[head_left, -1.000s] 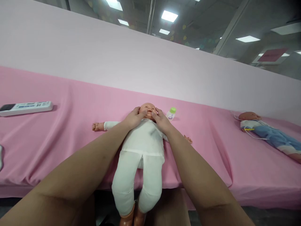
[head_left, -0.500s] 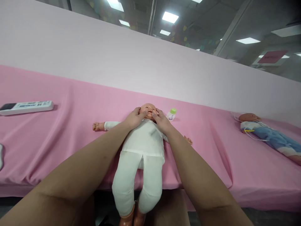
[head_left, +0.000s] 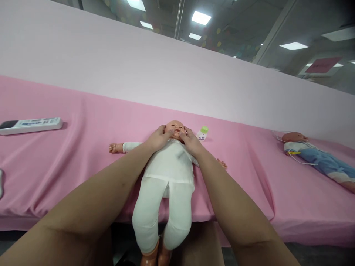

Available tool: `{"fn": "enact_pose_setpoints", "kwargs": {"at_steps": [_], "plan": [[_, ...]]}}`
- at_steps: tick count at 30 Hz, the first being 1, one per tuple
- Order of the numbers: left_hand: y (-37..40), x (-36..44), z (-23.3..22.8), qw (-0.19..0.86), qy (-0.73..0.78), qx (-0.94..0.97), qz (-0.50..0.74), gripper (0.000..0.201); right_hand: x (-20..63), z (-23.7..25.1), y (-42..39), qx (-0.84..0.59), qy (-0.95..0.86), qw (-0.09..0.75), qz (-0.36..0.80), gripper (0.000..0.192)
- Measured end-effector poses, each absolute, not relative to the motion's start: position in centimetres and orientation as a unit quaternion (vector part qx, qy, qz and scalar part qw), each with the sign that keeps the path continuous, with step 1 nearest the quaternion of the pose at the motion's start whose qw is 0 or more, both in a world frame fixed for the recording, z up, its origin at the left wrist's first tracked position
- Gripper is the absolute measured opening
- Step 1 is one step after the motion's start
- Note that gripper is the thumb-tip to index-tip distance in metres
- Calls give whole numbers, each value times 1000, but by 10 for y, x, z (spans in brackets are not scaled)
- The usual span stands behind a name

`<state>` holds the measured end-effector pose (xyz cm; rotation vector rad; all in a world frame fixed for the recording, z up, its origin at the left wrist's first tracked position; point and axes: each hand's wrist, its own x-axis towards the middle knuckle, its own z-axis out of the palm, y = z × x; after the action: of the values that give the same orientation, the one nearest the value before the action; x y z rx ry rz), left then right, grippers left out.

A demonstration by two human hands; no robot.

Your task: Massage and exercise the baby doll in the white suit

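Observation:
A baby doll [head_left: 169, 164] in a white top and white trousers lies on its back, its feet hanging past the near edge of the pink-covered table [head_left: 97, 122]. My left hand [head_left: 159, 139] cups the left side of the doll's head, thumb on the cheek near the mouth. On the other side my right hand [head_left: 191, 141] mirrors it, its thumb also by the mouth. Both hands grip the head between them; the fingers behind it are partly hidden. The doll's arms stretch out sideways. Just right of the head stands a small white bottle [head_left: 202, 135] with a green cap.
To the left lies a long white device [head_left: 33, 125] with a dark end. Another doll [head_left: 321, 157] in blue and white, with thin tubing around it, lies at the right. Behind the table rises a pale wall [head_left: 111, 62] with glass above it.
Both hands stay on the doll's head in the same hold. The whole view has shifted very slightly; nothing else has visibly moved.

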<state>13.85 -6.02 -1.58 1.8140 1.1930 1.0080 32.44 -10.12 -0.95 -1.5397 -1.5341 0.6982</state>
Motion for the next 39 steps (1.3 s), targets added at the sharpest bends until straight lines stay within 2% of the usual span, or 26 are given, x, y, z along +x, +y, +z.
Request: {"fn": "enact_pose_setpoints", "kwargs": {"at_steps": [39], "plan": [[-58,139,-17,368,464,706,389,67,331,-17,-93,-596,-628,423,268,72]]}}
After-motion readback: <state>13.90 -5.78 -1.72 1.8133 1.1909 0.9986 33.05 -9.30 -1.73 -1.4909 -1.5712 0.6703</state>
